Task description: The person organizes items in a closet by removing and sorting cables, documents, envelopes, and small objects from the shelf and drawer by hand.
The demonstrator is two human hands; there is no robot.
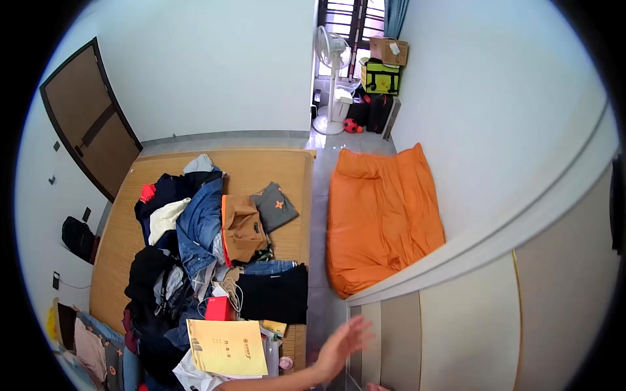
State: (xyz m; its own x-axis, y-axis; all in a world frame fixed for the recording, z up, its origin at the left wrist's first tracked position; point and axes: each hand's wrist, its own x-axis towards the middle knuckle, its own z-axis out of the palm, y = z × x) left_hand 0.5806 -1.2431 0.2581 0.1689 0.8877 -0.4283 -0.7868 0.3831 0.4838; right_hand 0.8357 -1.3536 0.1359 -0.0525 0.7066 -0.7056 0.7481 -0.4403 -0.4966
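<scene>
My left hand [342, 345] reaches in from the bottom, its fingers stretched out and apart, with nothing in it. It is above the floor gap between the bed and the beige cabinet panels [466, 319], nearest to the panels; whether it touches them I cannot tell. Of my right hand [377, 387] only a sliver shows at the bottom edge, with its fingers mostly hidden. Left of my left forearm, a yellow paper folder [228, 348] lies on the bed's corner. Close by are a red box [217, 309], a looped white cable [236, 293] and folded black clothing [274, 293].
A heap of clothes [199, 225] covers much of the bed [290, 169]. An orange floor cushion [385, 221] lies along the right wall. At the back stand a white fan [334, 58], a cardboard box [389, 51] and a yellow-green bag [382, 78]. A brown door [88, 111] is at left.
</scene>
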